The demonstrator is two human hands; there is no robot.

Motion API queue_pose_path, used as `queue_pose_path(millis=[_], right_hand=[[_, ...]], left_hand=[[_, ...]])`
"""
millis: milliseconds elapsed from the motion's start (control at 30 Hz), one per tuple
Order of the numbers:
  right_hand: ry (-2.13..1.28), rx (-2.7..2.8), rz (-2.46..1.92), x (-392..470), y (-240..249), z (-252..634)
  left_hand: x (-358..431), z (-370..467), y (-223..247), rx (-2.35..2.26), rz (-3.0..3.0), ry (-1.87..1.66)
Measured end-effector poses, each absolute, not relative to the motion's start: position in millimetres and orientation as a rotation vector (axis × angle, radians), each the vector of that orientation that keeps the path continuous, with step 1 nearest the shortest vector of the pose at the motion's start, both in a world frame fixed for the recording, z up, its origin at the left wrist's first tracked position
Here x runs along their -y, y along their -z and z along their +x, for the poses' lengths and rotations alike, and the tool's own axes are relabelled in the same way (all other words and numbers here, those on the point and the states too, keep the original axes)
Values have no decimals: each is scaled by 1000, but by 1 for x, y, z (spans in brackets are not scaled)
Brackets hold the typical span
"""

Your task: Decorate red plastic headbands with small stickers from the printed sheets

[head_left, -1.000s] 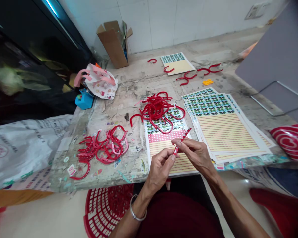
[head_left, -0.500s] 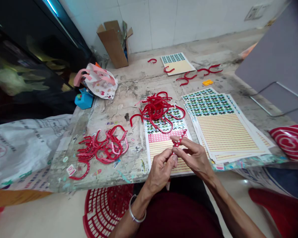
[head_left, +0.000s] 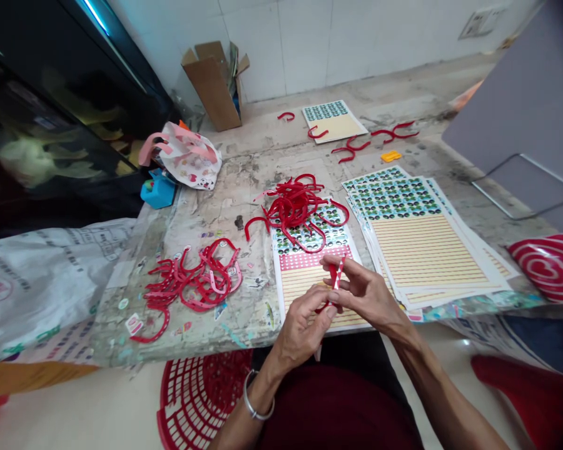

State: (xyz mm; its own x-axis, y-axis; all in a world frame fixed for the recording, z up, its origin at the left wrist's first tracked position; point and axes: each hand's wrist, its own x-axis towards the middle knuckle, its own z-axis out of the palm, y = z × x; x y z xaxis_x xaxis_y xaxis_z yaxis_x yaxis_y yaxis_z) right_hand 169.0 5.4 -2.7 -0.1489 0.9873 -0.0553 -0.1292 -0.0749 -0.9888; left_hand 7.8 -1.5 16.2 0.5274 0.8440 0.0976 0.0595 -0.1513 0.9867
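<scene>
Both of my hands hold a red headband (head_left: 333,274) above the front edge of a sticker sheet (head_left: 293,284); a red strip with white marks (head_left: 340,272) lies along it. My left hand (head_left: 304,322) pinches its lower end between thumb and fingers. My right hand (head_left: 363,294) grips it higher up, thumb against the strip and fingers behind. Part of the headband is hidden by the fingers. Beyond the hands, a pile of plain red headbands (head_left: 295,206) covers the sheet's top. To the left lies a pile of red and pink patterned headbands (head_left: 194,275).
A stack of sticker sheets (head_left: 422,250) lies right of my hands. Farther back are another sheet (head_left: 340,125), several loose headbands and a yellow piece (head_left: 391,156). A cardboard box (head_left: 213,90), a white bag (head_left: 192,156) and a blue container (head_left: 158,190) stand at the left.
The headband in my hands has turned more upright, and its strip end has moved slightly left and down. My right fingers have shifted along it. The piles have not moved.
</scene>
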Motion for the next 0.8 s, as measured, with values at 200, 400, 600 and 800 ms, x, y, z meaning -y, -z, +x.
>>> queue_pose_path(millis=[200, 400, 600, 800], right_hand=[[-1241, 1317, -1060, -4, 4, 163], [-1218, 1295, -1032, -3, 4, 159], [-1258, 1239, -993, -2, 3, 156], [-1272, 1162, -1006, -1, 1, 153]], left_hand=[[5, 10, -15, -893, 1326, -785], [7, 10, -12, -858, 1157, -828], [5, 10, -12, -873, 1172, -857], [4, 12, -12, -884, 1223, -871]])
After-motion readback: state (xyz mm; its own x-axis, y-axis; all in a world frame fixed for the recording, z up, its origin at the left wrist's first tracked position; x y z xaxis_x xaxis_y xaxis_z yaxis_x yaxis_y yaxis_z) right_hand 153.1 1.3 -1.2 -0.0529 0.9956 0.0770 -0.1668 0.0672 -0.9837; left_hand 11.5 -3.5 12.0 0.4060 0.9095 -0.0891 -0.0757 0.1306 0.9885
